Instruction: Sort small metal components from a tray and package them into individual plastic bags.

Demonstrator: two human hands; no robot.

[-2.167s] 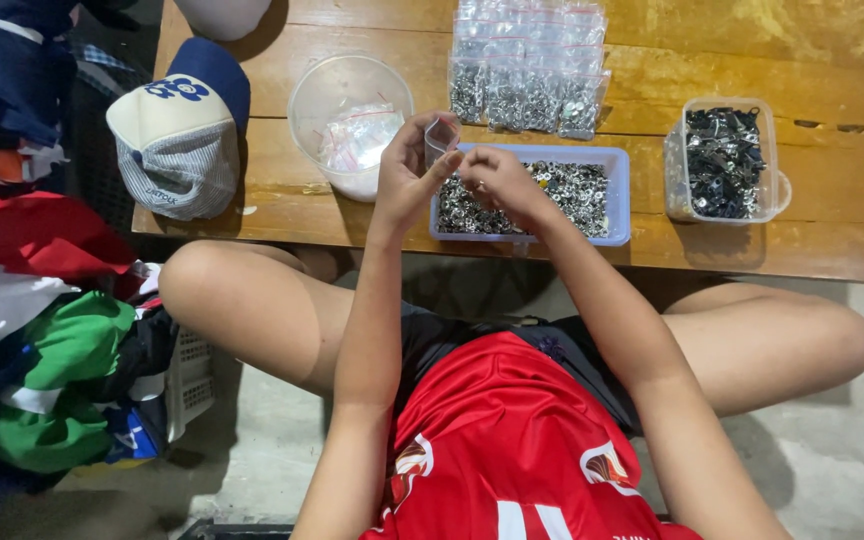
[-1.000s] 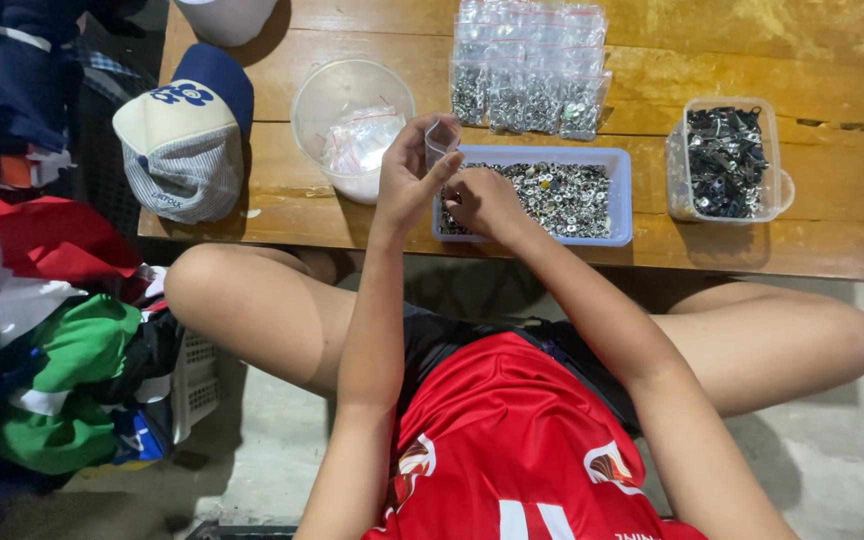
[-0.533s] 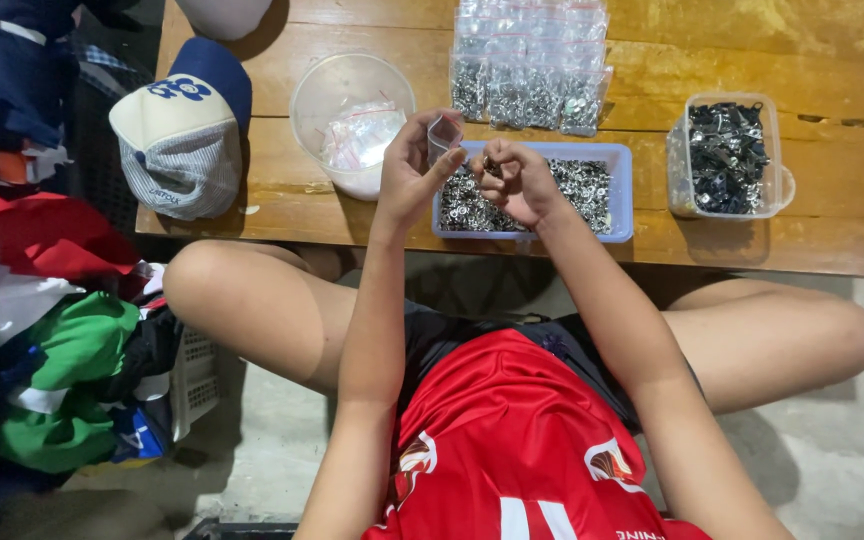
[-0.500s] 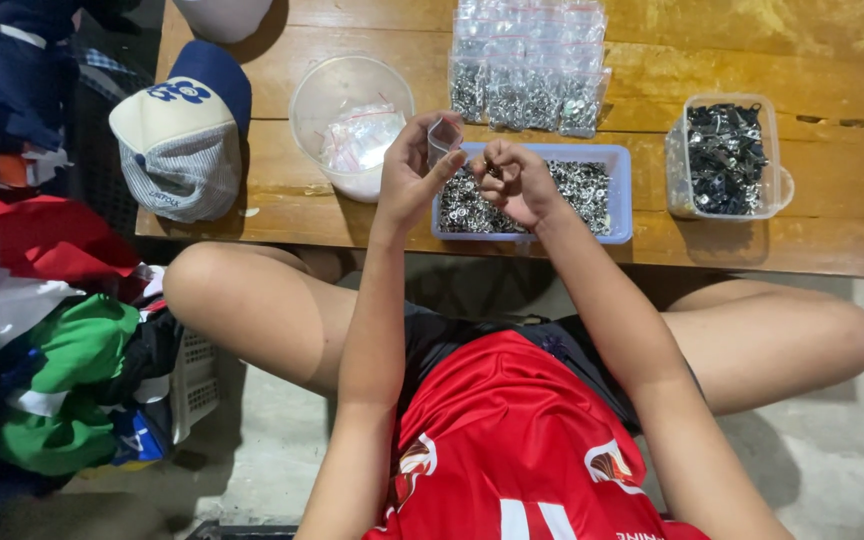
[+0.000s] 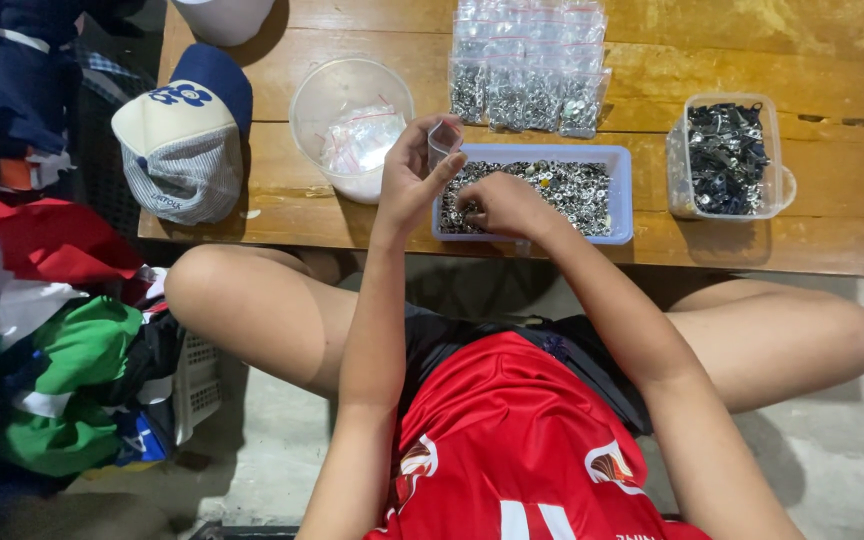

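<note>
A person in a red sports shirt [image 5: 512, 440] sits cross-legged on a concrete floor [image 5: 832, 450] at the near edge of a low wooden table [image 5: 782, 250], both bare hands raised over the work. The left hand [image 5: 407, 185] pinches a small clear plastic bag [image 5: 442, 143] between thumb and fingertips, holding it upright at its mouth just above the near-left corner of a shallow blue plastic tray [image 5: 617, 195]. The right hand [image 5: 497, 205] rests curled, knuckles up, in the tray's heap of small silver metal rings [image 5: 577, 185]; whether its fingers are closed on any of them cannot be told.

The bag looks thin, limp and slippery, best held by its stiffer rim as it is now. The rings appear light, hard and prone to roll or scatter, so a fingertip pinch or a small scoop would likely suit them better than a loose grab.

Left of the tray stands a round clear plastic bowl [image 5: 317, 100] with more empty bags, and beyond it a blue-and-cream cap [image 5: 187, 140]. To the right a clear tub [image 5: 777, 190] holds dark metal pieces. Farther back lie rows of filled clear bags [image 5: 527, 65]. Folded coloured clothes [image 5: 52, 380] are piled on the floor at left.
</note>
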